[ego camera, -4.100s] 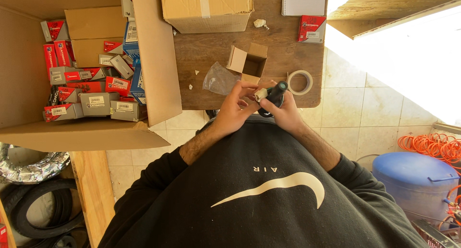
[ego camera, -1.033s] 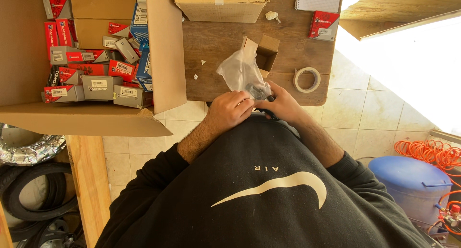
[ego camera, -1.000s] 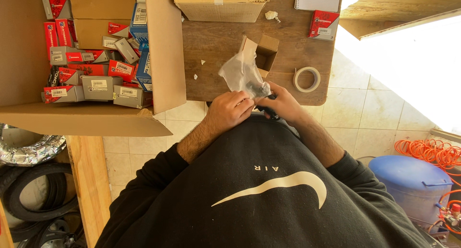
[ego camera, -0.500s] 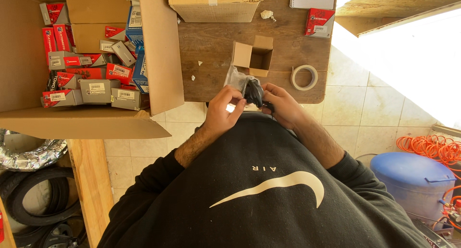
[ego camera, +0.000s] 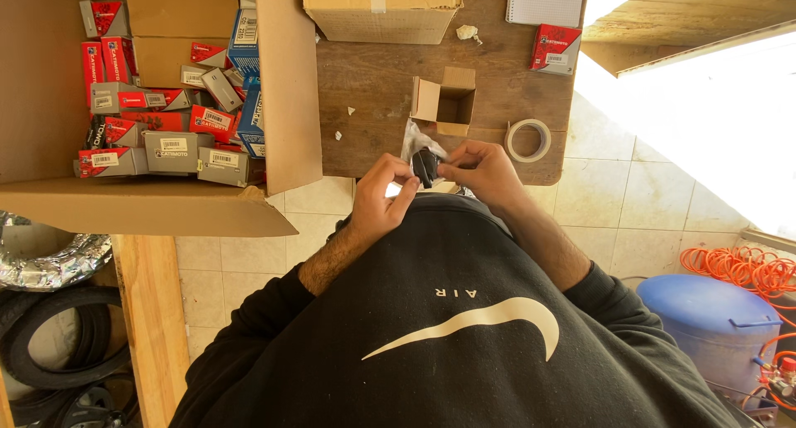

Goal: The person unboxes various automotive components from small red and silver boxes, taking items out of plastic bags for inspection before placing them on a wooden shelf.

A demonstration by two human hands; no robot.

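Both hands meet at the near edge of a wooden table [ego camera: 373, 88]. My left hand [ego camera: 383, 197] and my right hand [ego camera: 481, 167] pinch a clear plastic bag [ego camera: 417, 142] that wraps a small black part [ego camera: 425, 164]. The bag is crumpled close around the part, between the fingertips of both hands. Just beyond the hands stands a small open cardboard box [ego camera: 446, 103], empty as far as I can see.
A roll of tape [ego camera: 528, 139] lies right of the hands. A large open carton [ego camera: 157, 104] at left holds several red and grey small boxes. A closed carton [ego camera: 381, 9], a notepad [ego camera: 546, 1] and a red box [ego camera: 555, 48] sit further back. A blue drum [ego camera: 713, 320] and orange hose [ego camera: 738, 266] stand at right.
The loose bag held up a second ago has come down and been gathered tightly around the black part between both hands.
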